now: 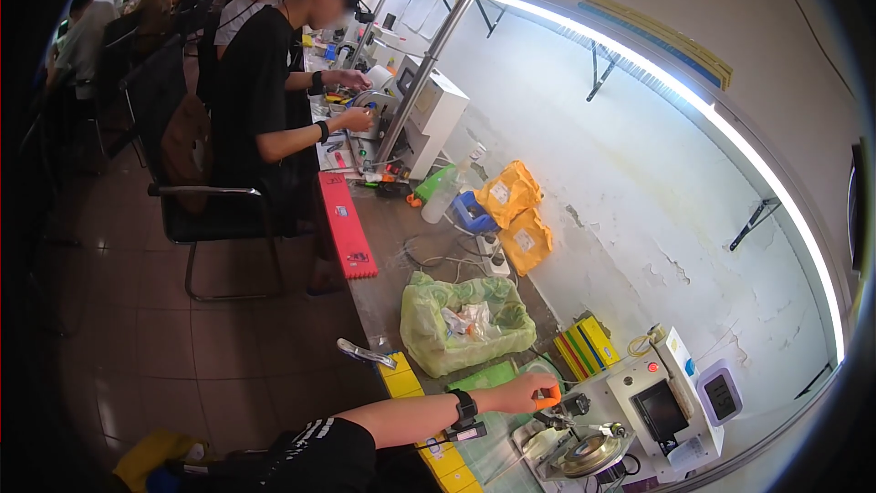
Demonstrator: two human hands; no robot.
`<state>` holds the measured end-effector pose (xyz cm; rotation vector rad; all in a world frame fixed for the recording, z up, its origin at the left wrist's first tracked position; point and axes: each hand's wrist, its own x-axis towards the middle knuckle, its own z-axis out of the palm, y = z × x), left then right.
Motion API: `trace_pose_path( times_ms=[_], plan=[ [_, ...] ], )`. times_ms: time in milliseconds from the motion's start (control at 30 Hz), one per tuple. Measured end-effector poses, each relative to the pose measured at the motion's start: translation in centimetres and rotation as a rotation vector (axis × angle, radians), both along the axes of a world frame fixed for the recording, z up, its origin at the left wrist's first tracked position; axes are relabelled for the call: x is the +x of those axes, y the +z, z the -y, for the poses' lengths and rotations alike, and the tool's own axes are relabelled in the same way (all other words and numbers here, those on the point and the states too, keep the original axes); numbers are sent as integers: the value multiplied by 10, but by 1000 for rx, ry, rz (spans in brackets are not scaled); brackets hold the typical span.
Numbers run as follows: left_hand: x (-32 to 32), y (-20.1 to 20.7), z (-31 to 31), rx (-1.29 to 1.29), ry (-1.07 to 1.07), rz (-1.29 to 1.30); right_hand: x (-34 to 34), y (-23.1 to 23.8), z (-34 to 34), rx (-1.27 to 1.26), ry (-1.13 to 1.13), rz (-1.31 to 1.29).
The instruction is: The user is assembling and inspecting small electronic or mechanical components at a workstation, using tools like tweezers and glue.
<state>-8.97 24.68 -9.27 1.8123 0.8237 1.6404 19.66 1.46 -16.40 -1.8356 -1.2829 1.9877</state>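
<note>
My left hand [518, 393] reaches in from the lower edge, with a black band on the wrist. Orange finger covers [547, 397] show on its fingertips. The fingers are curled together, and what they hold, if anything, is hidden. Just right of them is a black knob-like part [576, 404] of a small bench machine. Below it sits the machine's round metal disc [591, 455]. A white control box [650, 393] with a dark screen and a red button stands behind. My right hand is out of view.
A bin lined with a green bag [429, 347] stands beyond my arm. Yellow trays [452, 467] line the bench edge, near a silver-handled tool [365, 352]. Farther off lie a long red tray [347, 224] and orange packets [525, 239]. A co-worker [260, 82] sits at the far bench.
</note>
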Motion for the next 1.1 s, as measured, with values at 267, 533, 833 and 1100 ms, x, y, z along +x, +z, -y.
trace_pose_path(
  times_ms=[267, 533, 833, 1100],
  plan=[
    [0, 1, 1, 0, -5, 8, 4, -8, -1, -17, -12, 0],
    [0, -1, 0, 13, 5, 5, 7, -16, -1, -33, -24, -4],
    [1, -1, -1, 23, 5, 12, 12, -22, -1, -57, -34, -4],
    [1, -1, 0, 17, 8, 18, 13, -34, -3, -78, -40, -10]
  ],
)
